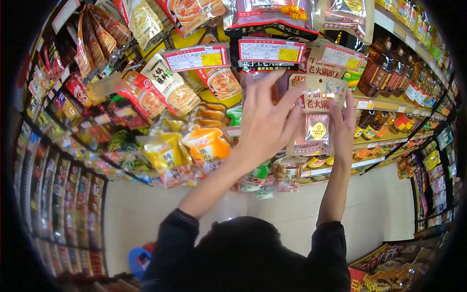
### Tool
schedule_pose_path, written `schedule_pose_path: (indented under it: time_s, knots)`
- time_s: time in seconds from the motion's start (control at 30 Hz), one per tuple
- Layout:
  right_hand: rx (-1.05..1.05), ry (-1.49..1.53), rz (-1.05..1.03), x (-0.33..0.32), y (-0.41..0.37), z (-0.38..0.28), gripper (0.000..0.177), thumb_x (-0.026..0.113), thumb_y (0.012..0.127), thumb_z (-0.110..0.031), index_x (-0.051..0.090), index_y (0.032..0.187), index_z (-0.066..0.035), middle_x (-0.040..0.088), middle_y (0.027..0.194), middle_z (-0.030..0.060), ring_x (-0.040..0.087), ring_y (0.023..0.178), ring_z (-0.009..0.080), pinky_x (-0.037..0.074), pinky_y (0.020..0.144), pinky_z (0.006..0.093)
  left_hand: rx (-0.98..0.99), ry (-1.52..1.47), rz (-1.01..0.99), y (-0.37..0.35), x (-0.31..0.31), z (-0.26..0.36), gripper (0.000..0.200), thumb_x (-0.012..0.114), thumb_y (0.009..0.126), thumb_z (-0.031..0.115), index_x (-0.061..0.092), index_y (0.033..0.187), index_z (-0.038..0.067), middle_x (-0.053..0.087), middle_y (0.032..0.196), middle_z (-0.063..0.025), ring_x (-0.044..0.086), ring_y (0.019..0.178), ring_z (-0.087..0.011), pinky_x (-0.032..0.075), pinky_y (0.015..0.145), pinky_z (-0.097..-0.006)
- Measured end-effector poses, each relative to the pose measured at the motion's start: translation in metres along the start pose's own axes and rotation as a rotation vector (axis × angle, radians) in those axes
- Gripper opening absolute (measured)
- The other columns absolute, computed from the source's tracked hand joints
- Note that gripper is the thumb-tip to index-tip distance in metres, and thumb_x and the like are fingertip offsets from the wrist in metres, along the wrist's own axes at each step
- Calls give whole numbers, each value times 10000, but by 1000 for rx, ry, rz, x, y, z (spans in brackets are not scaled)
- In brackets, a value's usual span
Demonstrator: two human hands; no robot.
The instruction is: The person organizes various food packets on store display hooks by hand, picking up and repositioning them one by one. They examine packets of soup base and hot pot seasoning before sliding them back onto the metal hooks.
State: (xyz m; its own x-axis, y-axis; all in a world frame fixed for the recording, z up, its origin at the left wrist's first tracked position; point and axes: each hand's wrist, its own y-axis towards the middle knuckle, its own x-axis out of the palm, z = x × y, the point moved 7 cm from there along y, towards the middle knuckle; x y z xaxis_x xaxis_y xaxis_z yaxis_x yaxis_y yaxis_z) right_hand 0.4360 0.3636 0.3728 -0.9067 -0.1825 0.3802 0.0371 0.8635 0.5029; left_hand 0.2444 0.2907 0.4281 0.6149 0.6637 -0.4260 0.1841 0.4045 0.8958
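A beige packet of hot pot base (318, 138) with a clear window hangs upright at the front of the rack. My right hand (344, 119) grips its right edge, thumb in front and fingers along the side. At the packet's left edge is my left hand (266, 114), its fingers stretched out and spread, fingertips overlapping the upper left corner. Just above, a price tag (269, 51) sits in front of a dark hot pot packet (270, 17). Another beige packet (323, 58) shows behind the one in my right hand.
Red and white hot pot pouches (172, 87) hang to the left, with orange pouches (206, 143) lower down. Bottles of dark oil (377, 68) stand on the right shelves. Below is the pale tiled floor (379, 199), with a blue round object (138, 260) at lower left.
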Motion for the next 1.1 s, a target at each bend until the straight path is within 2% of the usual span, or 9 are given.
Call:
schedule_pose_path:
  time_s: [0.13, 0.27, 0.57, 0.67, 0.77, 0.87, 0.97, 1.07, 1.1]
  knots:
    - [-53, -29, -33, -5, 21, -8, 501, 525, 1084, -22, 371, 1560, 5, 597, 1395, 116, 613, 1206, 138, 520, 1000, 289, 220, 226, -33, 16, 32, 32, 482, 652, 974, 279, 633, 1434, 138, 509, 1580, -99, 501, 1406, -273, 277, 1182, -518]
    - [-152, 6, -29, -5, 36, -10, 514, 527, 1094, -45, 352, 1575, -4, 584, 1407, 108, 588, 1217, 126, 503, 1003, 275, 220, 272, -34, 27, 53, 32, 487, 624, 992, 308, 627, 1453, 152, 481, 1618, -20, 440, 1493, -207, 219, 1213, -538]
    - [-219, 15, -10, -8, 51, -16, 531, 536, 1097, -70, 341, 1589, -12, 587, 1399, 109, 578, 1204, 136, 474, 1023, 288, 278, 203, 46, 15, 67, 11, 532, 626, 964, 275, 602, 1484, 163, 521, 1560, -20, 480, 1446, -200, 238, 1183, -538]
    - [-232, -37, -3, -8, 59, -16, 514, 536, 1097, -81, 365, 1576, -8, 590, 1396, 102, 570, 1215, 138, 461, 1038, 290, 271, 234, 7, 30, 65, 12, 551, 632, 955, 295, 595, 1489, 167, 545, 1524, -35, 494, 1427, -196, 303, 1097, -552]
    - [-273, -144, 1, -10, 67, -19, 502, 536, 1096, -87, 382, 1566, -3, 591, 1399, 97, 559, 1233, 135, 448, 1057, 291, 249, 211, -10, 44, 64, 11, 551, 623, 939, 317, 594, 1459, 139, 555, 1499, -30, 433, 1492, -201, 274, 1122, -613]
    - [-257, -102, 19, -9, 67, -19, 504, 539, 1096, -95, 383, 1567, -6, 608, 1361, 86, 568, 1187, 120, 466, 1011, 272, 259, 232, 9, 48, 65, 11, 545, 615, 945, 350, 602, 1449, 145, 585, 1434, -21, 439, 1487, -203, 304, 1073, -609]
    - [-221, -214, 29, -10, 67, -20, 487, 553, 1099, -123, 405, 1551, -20, 637, 1249, 45, 584, 998, 71, 495, 833, 232, 271, 304, 69, 48, 65, 14, 540, 616, 946, 364, 607, 1446, 160, 604, 1366, -13, 430, 1490, -193, 327, 1033, -597]
    - [-196, -225, 42, -10, 68, -20, 471, 569, 1100, -157, 425, 1531, -32, 636, 1103, -7, 528, 821, 19, 434, 650, 201, 250, 332, 70, 46, 69, 11, 520, 644, 956, 384, 623, 1446, 211, 585, 1432, 24, 501, 1417, -165, 346, 856, -532]
    - [-217, -255, 51, -9, 68, -22, 469, 574, 1099, -166, 430, 1524, -31, 629, 1059, -15, 512, 788, 14, 414, 623, 201, 257, 346, 77, 47, 68, 12, 519, 644, 957, 385, 624, 1445, 211, 585, 1432, 24, 501, 1417, -165, 346, 856, -532]
